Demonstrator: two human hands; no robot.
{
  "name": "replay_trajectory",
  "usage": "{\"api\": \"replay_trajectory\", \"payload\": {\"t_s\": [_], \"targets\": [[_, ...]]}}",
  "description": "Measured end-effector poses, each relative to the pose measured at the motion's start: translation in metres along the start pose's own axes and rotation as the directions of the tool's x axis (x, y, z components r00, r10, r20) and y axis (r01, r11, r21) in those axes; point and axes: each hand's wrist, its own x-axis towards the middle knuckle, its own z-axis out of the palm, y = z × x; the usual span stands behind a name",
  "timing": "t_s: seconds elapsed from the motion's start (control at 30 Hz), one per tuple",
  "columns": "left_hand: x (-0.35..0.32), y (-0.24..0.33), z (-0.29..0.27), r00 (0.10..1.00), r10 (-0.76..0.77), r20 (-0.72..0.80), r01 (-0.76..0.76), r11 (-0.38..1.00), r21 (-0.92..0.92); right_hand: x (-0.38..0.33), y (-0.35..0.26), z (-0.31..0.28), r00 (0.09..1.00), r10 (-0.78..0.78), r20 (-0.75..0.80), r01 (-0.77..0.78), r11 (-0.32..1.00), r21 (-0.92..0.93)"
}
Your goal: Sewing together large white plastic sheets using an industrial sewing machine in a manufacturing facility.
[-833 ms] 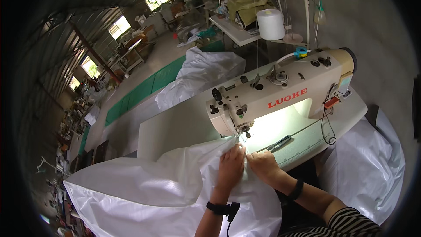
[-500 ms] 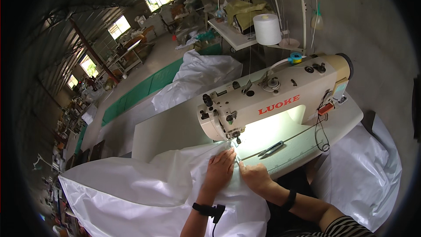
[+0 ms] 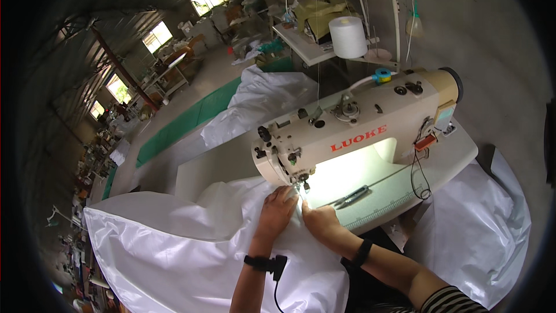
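White sheet fabric with a glossy face spreads over the near left of the sewing table and up under the needle area of the sewing machine. My left hand lies on it just left of the presser foot, fingers stretched out and flat. Close by on the right, my right hand is closed on the fabric's edge, the fingers curled in. The exact grip under the right fingers is hidden. Thread snips rest on the machine bed, right of that hand.
A white thread cone stands behind the machine. More white fabric hangs at the right, and another heap lies beyond the table over a green strip. A red-handled tool hangs at the machine's right end.
Both hands have moved a little away from me and left, bringing the fabric closer to the needle. The whole view has shifted slightly. The snips stay on the bed.
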Motion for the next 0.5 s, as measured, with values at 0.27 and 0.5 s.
{"api": "replay_trajectory", "payload": {"t_s": [0.27, 0.5], "targets": [[-0.189, 0.073, -0.035, 0.954, -0.262, 0.142, 0.215, 0.935, 0.283, -0.13, 0.057, -0.075, 0.998, -0.063, 0.031, 0.035, 0.833, 0.552], [-0.228, 0.135, -0.044, 0.797, -0.603, -0.03, 0.577, 0.775, -0.259, -0.212, 0.04, -0.089, 0.816, -0.259, 0.518, -0.298, 0.578, 0.759]]}}
